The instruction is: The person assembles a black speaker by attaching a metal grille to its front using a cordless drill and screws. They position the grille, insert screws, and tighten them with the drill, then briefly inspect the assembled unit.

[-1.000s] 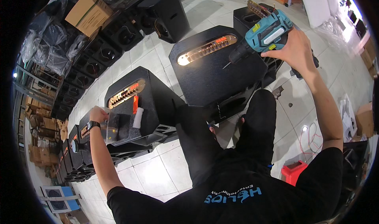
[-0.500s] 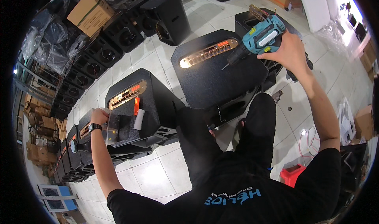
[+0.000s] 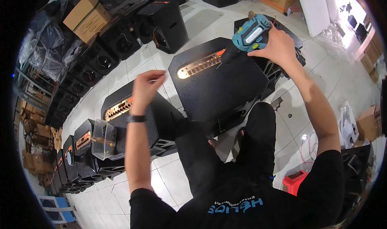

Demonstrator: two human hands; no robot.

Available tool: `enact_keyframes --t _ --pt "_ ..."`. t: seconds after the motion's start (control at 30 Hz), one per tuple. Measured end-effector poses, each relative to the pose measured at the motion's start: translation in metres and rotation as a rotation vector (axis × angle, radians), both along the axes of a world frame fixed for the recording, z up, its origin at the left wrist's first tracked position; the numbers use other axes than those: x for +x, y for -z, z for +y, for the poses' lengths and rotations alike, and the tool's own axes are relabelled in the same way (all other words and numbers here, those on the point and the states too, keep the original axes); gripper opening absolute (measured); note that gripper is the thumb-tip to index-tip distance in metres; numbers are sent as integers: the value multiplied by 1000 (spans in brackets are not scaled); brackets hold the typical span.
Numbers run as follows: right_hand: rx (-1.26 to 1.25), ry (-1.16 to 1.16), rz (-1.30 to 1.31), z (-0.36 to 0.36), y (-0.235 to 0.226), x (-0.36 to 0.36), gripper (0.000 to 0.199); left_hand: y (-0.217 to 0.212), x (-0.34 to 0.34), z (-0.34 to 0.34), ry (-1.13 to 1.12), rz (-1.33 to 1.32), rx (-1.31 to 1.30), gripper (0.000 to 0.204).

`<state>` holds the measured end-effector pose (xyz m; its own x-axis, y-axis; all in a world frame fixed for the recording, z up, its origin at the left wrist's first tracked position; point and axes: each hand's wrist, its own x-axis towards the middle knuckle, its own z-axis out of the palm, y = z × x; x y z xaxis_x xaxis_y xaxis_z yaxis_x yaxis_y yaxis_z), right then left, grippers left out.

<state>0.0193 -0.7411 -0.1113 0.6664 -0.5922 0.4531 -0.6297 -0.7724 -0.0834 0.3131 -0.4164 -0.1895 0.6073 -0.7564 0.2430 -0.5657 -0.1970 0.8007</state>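
One central landmark: black, textured, box-shaped speaker cabinet with cut-off corners [image 3: 225, 94], standing on a floor of pale glossy tiles [image 3: 177, 164], just ahead of two black-trousered knees [image 3: 264, 114].

Cabinet top: fitted with a long, gold-coloured control panel with rounded ends [image 3: 201, 65], set along the far side of the cabinet, orange patches at its right end.

Right grip [image 3: 278, 47]: clamped on a teal-and-black cordless drill with a pale side strip [image 3: 250, 34].

Drill: above the far right part of the cabinet, tilted down toward the left, dark chuck overlapping the gold panel's right end in view; cannot tell if touching.

Left grip [image 3: 147, 87]: raised just left of the cabinet, fingers bent, fingertips close together; cannot tell if clamped on anything small. Black watch strap [image 3: 136, 119] around the wrist.

Left neighbour: second black speaker cabinet [image 3: 163, 118], near the landmark cabinet, partly hidden behind the left forearm.

Parts box: open, clear plastic container [image 3: 105, 148], well left of the landmark cabinet, with small yellowish bits inside.

Far left of cabinet: row of black cabinets with round openings [image 3: 100, 62], topped by a brown cardboard carton [image 3: 86, 19].

Right of cabinet, nearer side: bright red plastic object [image 3: 295, 181] on the floor.
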Motion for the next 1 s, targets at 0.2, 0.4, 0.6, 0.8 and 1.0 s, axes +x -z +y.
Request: enact_keyframes --t 0.2,0.4,0.6,0.8,1.0 --pt "-7 -63 -69 1 -10 17 98 72 -49 -121 -47 -8 -228 21" --pt "-51 -42 -14 0 0 21 98 85 -74 -140 -40 53 -286 20" --pt "-63 -77 -16 6 -1 27 103 88 -68 -137 -29 -27 -358 17" --pt "-160 -66 -40 -3 5 28 103 82 -75 -136 -40 -26 -335 16" --pt "-86 -59 8 7 -4 30 104 88 -72 -136 -18 -66 -367 17"
